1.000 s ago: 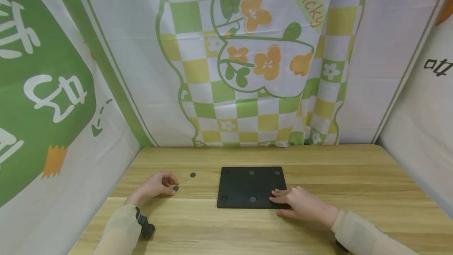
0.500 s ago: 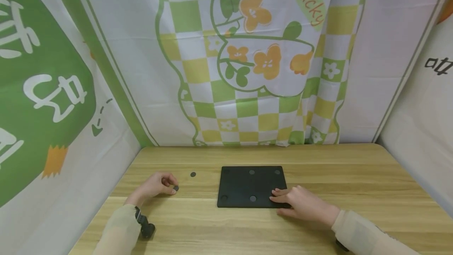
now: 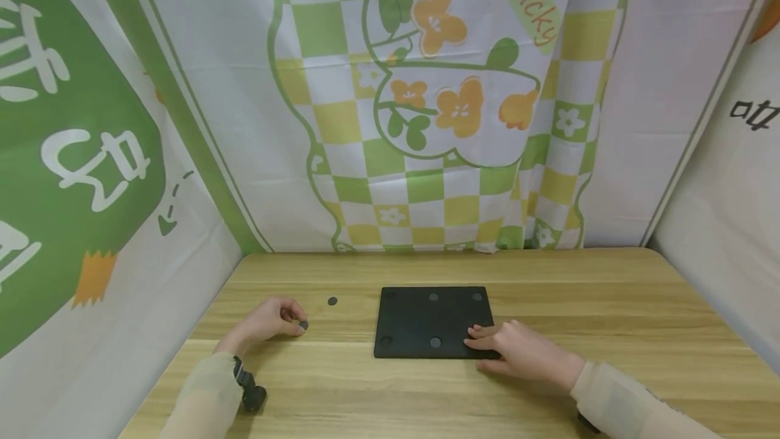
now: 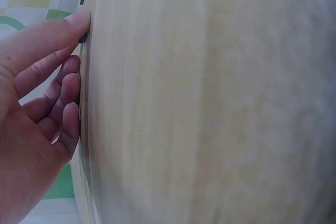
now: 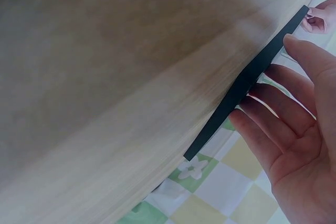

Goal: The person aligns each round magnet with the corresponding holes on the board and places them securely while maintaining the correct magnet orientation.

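At the left of the table, in the head view, my left hand point(image 3: 266, 320) has its thumb and forefinger at a small dark grey disc point(image 3: 303, 324), pinching it close to the wood. The left wrist view shows only a sliver of that disc point(image 4: 82, 39) beneath the thumb. Another disc point(image 3: 332, 301) lies flat just beyond. My right hand point(image 3: 525, 354) rests its fairly straight fingers on the near right corner of a black rectangular board point(image 3: 411, 320), thumb by its front edge. Several round spots show on the board, some filled with grey discs point(image 3: 435, 342); the hand hides that corner.
The wooden table point(image 3: 341, 391) runs back to a checked, flowered curtain point(image 3: 426, 188). Printed cloth walls point(image 3: 201, 276) stand close on the left and right sides. A dark wrist camera point(image 3: 252, 395) hangs from the left forearm just above the table.
The disc at my left fingertips, seen flat between them a second ago, now sits tight against the thumb tip, slightly tilted. My right hand and the board have not moved.
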A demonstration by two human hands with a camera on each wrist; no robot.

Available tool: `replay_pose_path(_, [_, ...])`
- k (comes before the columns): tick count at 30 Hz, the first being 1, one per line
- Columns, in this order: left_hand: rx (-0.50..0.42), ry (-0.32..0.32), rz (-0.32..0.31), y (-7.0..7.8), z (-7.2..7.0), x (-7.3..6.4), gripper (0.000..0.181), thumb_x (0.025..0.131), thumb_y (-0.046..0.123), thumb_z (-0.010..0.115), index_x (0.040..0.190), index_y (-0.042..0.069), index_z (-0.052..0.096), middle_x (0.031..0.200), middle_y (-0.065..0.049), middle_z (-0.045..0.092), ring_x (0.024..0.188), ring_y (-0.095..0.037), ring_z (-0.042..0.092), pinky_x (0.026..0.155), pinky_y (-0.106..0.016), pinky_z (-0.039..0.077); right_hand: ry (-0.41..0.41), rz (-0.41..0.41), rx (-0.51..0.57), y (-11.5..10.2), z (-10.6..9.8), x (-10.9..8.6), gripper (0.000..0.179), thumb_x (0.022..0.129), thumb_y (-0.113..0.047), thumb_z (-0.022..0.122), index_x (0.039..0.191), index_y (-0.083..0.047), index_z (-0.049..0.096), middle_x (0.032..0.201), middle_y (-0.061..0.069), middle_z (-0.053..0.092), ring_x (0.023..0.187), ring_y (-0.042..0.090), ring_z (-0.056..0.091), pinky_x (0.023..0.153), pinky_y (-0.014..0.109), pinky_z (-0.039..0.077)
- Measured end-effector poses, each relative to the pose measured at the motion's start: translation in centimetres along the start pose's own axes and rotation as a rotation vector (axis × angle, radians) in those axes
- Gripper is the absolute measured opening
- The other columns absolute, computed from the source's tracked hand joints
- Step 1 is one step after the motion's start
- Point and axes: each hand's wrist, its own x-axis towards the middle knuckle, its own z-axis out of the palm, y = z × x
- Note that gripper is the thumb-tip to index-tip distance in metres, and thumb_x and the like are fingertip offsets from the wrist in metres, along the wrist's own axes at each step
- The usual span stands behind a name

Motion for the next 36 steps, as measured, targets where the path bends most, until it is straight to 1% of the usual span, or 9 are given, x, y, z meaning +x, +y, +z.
replay_pose_path(6, [-0.005, -0.006, 0.007, 0.2, 0.1, 0.0, 0.024, 0.074, 0.013, 0.079, 0.091, 0.002, 0.067, 0.089, -0.008, 0.063, 0.075, -0.012, 0.050, 0.065, -0.021, 0.043, 0.006, 0.001, -0.006, 0.1, 0.1, 0.0, 0.040, 0.088, -0.033, 0.066, 0.120, -0.008, 0.067, 0.122, 0.012, 0.063, 0.112, 0.022, 0.063, 0.084, 0.038, 0.056])
replay_pose_path(12, [-0.011, -0.006, 0.003, 0.4, 0.2, 0.0, 0.023, 0.076, 0.012, 0.078, 0.092, 0.000, 0.067, 0.091, -0.011, 0.063, 0.077, -0.012, 0.050, 0.066, -0.020, 0.042, 0.002, 0.000, -0.005, 0.1, 0.2, -0.1, 0.040, 0.089, -0.034, 0.066, 0.120, -0.009, 0.067, 0.123, 0.012, 0.063, 0.112, 0.023, 0.062, 0.084, 0.038, 0.056])
replay_pose_path(15, [-0.009, -0.009, 0.015, 1.7, 0.0, -0.6, 0.022, 0.078, 0.008, 0.076, 0.093, -0.004, 0.066, 0.091, -0.016, 0.062, 0.076, -0.014, 0.049, 0.065, -0.020, 0.042, 0.004, -0.002, -0.001, 0.1, 0.2, -0.1, 0.040, 0.089, -0.033, 0.066, 0.120, -0.008, 0.067, 0.123, 0.013, 0.063, 0.112, 0.023, 0.062, 0.084, 0.038, 0.056])
replay_pose_path(16, [-0.008, -0.009, 0.016, 1.8, 0.0, -0.6, 0.021, 0.078, 0.007, 0.075, 0.093, -0.005, 0.065, 0.092, -0.018, 0.062, 0.076, -0.015, 0.049, 0.065, -0.020, 0.041, 0.003, -0.001, -0.002, 0.0, 0.1, -0.1, 0.040, 0.089, -0.034, 0.066, 0.120, -0.008, 0.067, 0.123, 0.013, 0.063, 0.112, 0.023, 0.062, 0.083, 0.038, 0.056])
replay_pose_path(19, [-0.012, -0.017, 0.018, 2.0, -0.1, -0.8, 0.021, 0.079, 0.007, 0.075, 0.093, -0.005, 0.065, 0.091, -0.017, 0.061, 0.076, -0.015, 0.049, 0.065, -0.020, 0.042, 0.002, 0.001, 0.000, 0.0, 0.1, 0.0, 0.040, 0.089, -0.034, 0.066, 0.120, -0.009, 0.066, 0.123, 0.012, 0.063, 0.112, 0.022, 0.062, 0.083, 0.037, 0.056])
replay_pose_path(22, [-0.024, -0.025, 0.010, 0.8, 0.0, -0.4, 0.022, 0.079, 0.011, 0.075, 0.094, -0.002, 0.066, 0.089, -0.012, 0.060, 0.076, -0.013, 0.048, 0.064, -0.020, 0.042, -0.003, 0.005, 0.009, 0.0, 0.0, 0.0, 0.040, 0.089, -0.034, 0.065, 0.120, -0.009, 0.066, 0.123, 0.012, 0.063, 0.112, 0.022, 0.062, 0.084, 0.037, 0.056])
replay_pose_path(23, [-0.032, -0.028, 0.009, 0.7, 0.0, -0.4, 0.022, 0.079, 0.012, 0.076, 0.094, -0.001, 0.066, 0.088, -0.010, 0.060, 0.075, -0.013, 0.048, 0.064, -0.020, 0.042, -0.004, 0.005, 0.011, 0.0, 0.0, 0.0, 0.040, 0.089, -0.034, 0.065, 0.121, -0.009, 0.066, 0.123, 0.012, 0.063, 0.113, 0.022, 0.062, 0.084, 0.037, 0.056])
replay_pose_path(29, [-0.028, -0.026, -0.010, 0.6, 0.0, -0.4, 0.023, 0.079, 0.014, 0.076, 0.093, 0.000, 0.066, 0.084, -0.005, 0.058, 0.075, -0.012, 0.049, 0.064, -0.020, 0.043, -0.009, 0.005, 0.016, 0.0, -0.1, 0.0, 0.040, 0.089, -0.033, 0.065, 0.121, -0.009, 0.066, 0.123, 0.013, 0.063, 0.113, 0.022, 0.062, 0.084, 0.037, 0.056])
replay_pose_path(36, [-0.016, -0.025, -0.027, 0.8, 0.1, -0.2, 0.023, 0.079, 0.014, 0.076, 0.093, 0.000, 0.065, 0.085, -0.005, 0.058, 0.077, -0.013, 0.050, 0.066, -0.021, 0.044, -0.005, -0.001, 0.003, 0.1, 0.0, 0.0, 0.041, 0.089, -0.034, 0.065, 0.121, -0.009, 0.066, 0.123, 0.012, 0.063, 0.112, 0.022, 0.062, 0.084, 0.037, 0.056])
